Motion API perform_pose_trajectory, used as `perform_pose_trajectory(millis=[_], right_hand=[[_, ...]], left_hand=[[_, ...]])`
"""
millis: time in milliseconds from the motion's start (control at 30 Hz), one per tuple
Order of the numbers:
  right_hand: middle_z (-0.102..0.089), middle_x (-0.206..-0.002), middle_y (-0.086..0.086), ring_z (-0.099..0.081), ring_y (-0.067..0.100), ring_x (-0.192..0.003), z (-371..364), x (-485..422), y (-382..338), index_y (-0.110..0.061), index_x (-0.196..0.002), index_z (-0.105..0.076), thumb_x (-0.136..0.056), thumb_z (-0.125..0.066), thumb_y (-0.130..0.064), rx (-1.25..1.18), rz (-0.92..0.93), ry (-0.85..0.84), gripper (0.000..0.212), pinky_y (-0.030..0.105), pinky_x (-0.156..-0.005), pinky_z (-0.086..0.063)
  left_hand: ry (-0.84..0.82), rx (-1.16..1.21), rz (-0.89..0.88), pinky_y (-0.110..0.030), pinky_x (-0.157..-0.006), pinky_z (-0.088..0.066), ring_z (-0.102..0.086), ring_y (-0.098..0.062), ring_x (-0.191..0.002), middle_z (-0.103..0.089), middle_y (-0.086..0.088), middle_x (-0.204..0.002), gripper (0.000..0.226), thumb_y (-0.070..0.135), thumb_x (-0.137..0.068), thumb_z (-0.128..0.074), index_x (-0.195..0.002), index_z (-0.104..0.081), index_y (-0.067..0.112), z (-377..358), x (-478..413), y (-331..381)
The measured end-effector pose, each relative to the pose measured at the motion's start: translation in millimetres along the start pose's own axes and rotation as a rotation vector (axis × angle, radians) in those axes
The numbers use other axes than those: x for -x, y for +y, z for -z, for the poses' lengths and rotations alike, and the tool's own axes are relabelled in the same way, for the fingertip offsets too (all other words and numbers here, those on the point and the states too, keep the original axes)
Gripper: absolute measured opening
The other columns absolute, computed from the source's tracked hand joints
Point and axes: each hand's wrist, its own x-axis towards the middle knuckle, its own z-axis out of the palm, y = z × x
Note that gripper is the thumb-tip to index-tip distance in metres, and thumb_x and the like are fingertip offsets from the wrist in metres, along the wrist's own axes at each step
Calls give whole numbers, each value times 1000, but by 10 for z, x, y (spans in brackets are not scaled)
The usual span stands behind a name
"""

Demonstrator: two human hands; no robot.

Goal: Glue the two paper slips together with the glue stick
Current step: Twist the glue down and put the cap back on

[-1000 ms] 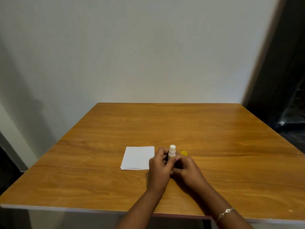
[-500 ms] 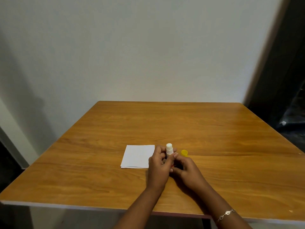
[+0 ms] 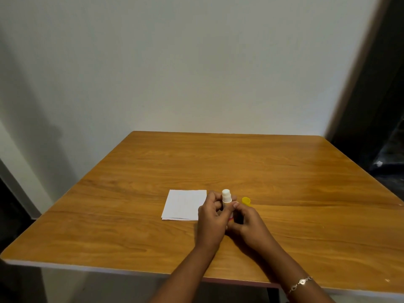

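Low in the centre of the frame, the glue stick (image 3: 226, 196) stands nearly upright between both hands, its white glue end bare and pointing up. The left hand (image 3: 211, 219) is wrapped round the barrel to steady it. The right hand (image 3: 247, 224) has its fingers curled at the lower end with the thumb against the tube, probably to twist the base and raise the glue, though the base itself is hidden behind the fingers. The yellow cap (image 3: 246, 201) sits on the table just right of the hands, off and out of the way so the stick is ready for use. The paper slips (image 3: 184, 204) lie flat, stacked slightly askew, just left of the hands and partly overlapped by the left one, close enough to reach. No glue looks applied yet.

The table (image 3: 218, 162) is glossy orange-brown wood grain with a pale edge, pushed against a plain off-white wall (image 3: 196, 73). A dark opening fills the right edge of the frame, and a thin bracelet (image 3: 299, 283) circles the right wrist
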Motion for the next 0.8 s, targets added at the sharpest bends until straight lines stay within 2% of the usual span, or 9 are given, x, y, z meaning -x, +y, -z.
perform_pose_trajectory(millis=[67, 133, 200, 300, 467, 533, 633, 700, 800], right_hand=[[-68, -97, 1, -63, 25, -92, -14, -7, -12, -34, -97, -58, -73, -68, -2, 22, 14, 15, 42, 44, -82, -54], [-67, -102, -4, -63, 15, -96, -12, -14, -12, -37, -100, -55, -76, -67, -4, 56, 25, -15, 43, 36, -86, -54], [-67, -105, -7, -62, 9, -100, -4, -19, 6, -29, -110, -57, -80, -63, -2, 55, 30, -58, 42, 28, -89, -51], [-68, -104, -4, -63, 12, -101, 4, -18, 34, -18, -115, -59, -80, -62, 0, 25, -2, -38, 39, 33, -90, -52], [-66, -100, -1, -62, 19, -93, -15, -3, 4, -35, -101, -57, -72, -70, -3, 48, 21, 39, 45, 38, -82, -54], [-65, -102, -4, -61, 14, -95, -17, -1, -6, -41, -101, -53, -74, -70, -5, 75, 35, 24, 48, 28, -82, -53], [-64, -110, -10, -59, 4, -102, -7, 9, -24, -31, -120, -52, -82, -63, -6, 78, 22, -45, 47, 17, -86, -49], [-65, -112, -9, -59, 4, -104, 7, 7, -27, -25, -124, -52, -83, -61, -5, 57, 5, -49, 47, 21, -90, -49], [-66, -106, -4, -62, 12, -100, 10, 8, -26, -34, -110, -54, -77, -67, -3, 31, -18, -12, 47, 33, -89, -53]], left_hand=[[14, -2, 2, -51, -73, -57, -71, -17, -84, -74, -5, -89, 15, 18, -82, -67, -86, -54, 22, 11, -5, -6], [25, -5, 3, -51, -73, -57, -71, -17, -85, -74, -7, -89, 15, 17, -82, -67, -85, -53, 22, 22, -18, -7], [32, 15, 11, -51, -75, -57, -70, -16, -88, -73, -8, -92, 16, 14, -83, -67, -85, -53, 21, 27, -24, -7], [17, 21, 21, -50, -78, -57, -69, -14, -93, -73, -7, -96, 17, 13, -83, -67, -85, -53, 22, 26, -24, -13], [13, 10, 27, -52, -74, -57, -71, -17, -84, -74, -4, -90, 15, 21, -82, -68, -88, -55, 20, 17, -9, -14], [18, 17, 23, -51, -76, -57, -71, -17, -86, -74, -5, -91, 14, 22, -82, -67, -87, -54, 21, 18, -15, -8], [30, 28, 26, -51, -77, -57, -70, -17, -89, -73, -7, -94, 14, 17, -83, -66, -86, -53, 22, 24, -32, -3], [24, 27, 30, -51, -78, -56, -70, -18, -89, -73, -7, -93, 14, 17, -83, -66, -86, -54, 23, 26, -36, -9], [10, 25, 39, -52, -76, -57, -71, -19, -85, -74, -8, -90, 14, 18, -83, -66, -86, -54, 24, 19, -25, -17]])
